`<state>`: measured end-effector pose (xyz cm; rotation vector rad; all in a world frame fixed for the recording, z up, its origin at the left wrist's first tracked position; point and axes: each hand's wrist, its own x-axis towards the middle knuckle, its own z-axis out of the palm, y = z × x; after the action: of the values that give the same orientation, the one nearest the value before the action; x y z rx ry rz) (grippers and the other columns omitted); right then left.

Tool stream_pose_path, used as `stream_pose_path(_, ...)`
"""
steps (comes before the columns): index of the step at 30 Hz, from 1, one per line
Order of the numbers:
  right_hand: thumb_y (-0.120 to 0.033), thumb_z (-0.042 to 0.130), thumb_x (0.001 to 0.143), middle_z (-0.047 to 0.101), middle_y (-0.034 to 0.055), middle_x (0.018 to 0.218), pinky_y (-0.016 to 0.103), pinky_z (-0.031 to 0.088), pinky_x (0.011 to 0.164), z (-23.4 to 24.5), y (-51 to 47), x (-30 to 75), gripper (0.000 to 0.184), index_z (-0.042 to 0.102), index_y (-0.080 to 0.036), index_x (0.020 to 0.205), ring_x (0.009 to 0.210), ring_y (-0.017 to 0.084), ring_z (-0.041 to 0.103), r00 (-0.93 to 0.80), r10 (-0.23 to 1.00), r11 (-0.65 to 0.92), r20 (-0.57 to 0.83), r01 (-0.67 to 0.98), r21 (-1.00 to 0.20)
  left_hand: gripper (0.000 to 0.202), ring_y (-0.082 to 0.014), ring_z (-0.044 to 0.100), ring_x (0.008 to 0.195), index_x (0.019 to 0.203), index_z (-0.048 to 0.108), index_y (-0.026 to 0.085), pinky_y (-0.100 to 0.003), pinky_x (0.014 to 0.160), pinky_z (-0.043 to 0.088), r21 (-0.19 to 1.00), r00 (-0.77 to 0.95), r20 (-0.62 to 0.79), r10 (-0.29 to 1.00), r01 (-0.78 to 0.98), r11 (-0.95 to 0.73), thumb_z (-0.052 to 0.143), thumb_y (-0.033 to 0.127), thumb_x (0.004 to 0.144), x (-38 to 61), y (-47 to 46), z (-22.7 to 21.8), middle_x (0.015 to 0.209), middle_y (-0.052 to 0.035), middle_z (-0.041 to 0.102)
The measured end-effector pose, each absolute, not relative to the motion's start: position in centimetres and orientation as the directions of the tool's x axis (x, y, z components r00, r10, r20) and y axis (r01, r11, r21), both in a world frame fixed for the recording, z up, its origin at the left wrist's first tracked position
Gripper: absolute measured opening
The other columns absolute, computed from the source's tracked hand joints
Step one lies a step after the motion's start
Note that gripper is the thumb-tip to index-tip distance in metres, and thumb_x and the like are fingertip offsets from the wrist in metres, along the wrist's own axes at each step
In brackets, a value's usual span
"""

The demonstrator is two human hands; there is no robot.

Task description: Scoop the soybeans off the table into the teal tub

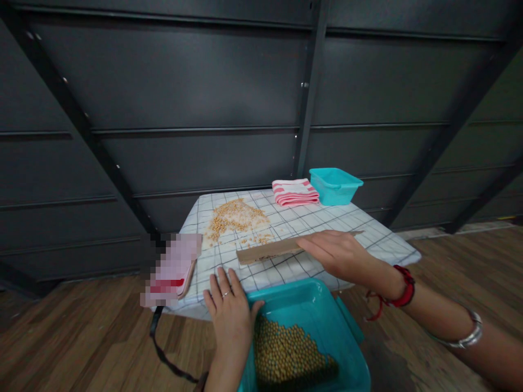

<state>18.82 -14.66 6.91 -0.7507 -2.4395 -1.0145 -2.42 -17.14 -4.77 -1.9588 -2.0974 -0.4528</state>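
My right hand (339, 253) is closed around one end of a long strip of brown cardboard (269, 251), held low at the tabletop. My left hand (229, 310) lies with fingers spread at the table's front edge. Its thumb reaches over the rim of a teal plastic basin (312, 294). Yellow beans (286, 351), which look like soybeans, fill the near left part of that basin. Behind the cardboard, a pile of yellow beans and small whitish grains (237, 218) is spread on the table, with a few strays toward the strip.
The small table wears a white checked cloth (322, 218). A folded pink-and-white striped towel (295, 191) and a small turquoise tub (335, 188) stand at the back right. A pink phone-like object (174, 269), partly blurred, lies at the left edge. Dark metal panels (196, 81) rise behind.
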Motion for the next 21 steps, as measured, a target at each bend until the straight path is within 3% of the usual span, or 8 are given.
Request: stream_pose_path(21,-0.003,0.035,0.085,0.066,0.0064,0.076,0.026,0.045,0.057,6.8,-13.8,19.1,0.027,0.059,-0.011,0.093,0.063,0.013,0.057,-0.772,0.294,0.566,0.564,0.616,0.548,0.07,-0.0415,0.035,0.124,0.126,0.042,0.001,-0.06,0.099,0.028,0.042,-0.044,0.416,0.908,0.999,0.029,0.059,0.04,0.07,-2.8,-17.1,-5.7,0.134,-0.0281,0.041)
